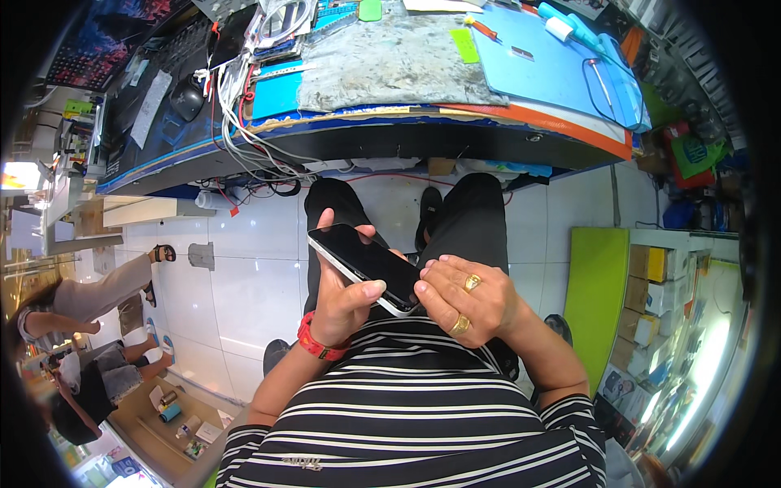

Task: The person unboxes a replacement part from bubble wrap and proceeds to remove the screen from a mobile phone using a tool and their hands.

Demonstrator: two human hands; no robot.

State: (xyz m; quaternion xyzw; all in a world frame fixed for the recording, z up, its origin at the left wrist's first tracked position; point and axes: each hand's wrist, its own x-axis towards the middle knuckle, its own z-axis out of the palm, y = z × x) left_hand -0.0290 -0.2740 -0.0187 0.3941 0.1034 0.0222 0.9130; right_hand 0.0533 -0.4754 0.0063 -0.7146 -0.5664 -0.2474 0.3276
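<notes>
A smartphone (373,263) with a black screen and a pale frame lies slanted over my lap. Along its near long side, the black screen edge looks slightly raised from the frame. My left hand (333,305) wraps it from below, thumb pressed on the near edge and fingertips showing past the far edge. A red band circles that wrist. At the phone's lower right end, my right hand (472,299) is closed with bent fingers against the corner; gold rings are on two of them. Its thumb is hidden.
Ahead stands a workbench with a stained grey mat (390,61), a blue mat (521,73) and an orange-handled tool (482,29). White cables (236,102) hang over its front edge. A mouse (187,99) sits left. Two people are at far left, near a cardboard box (154,407).
</notes>
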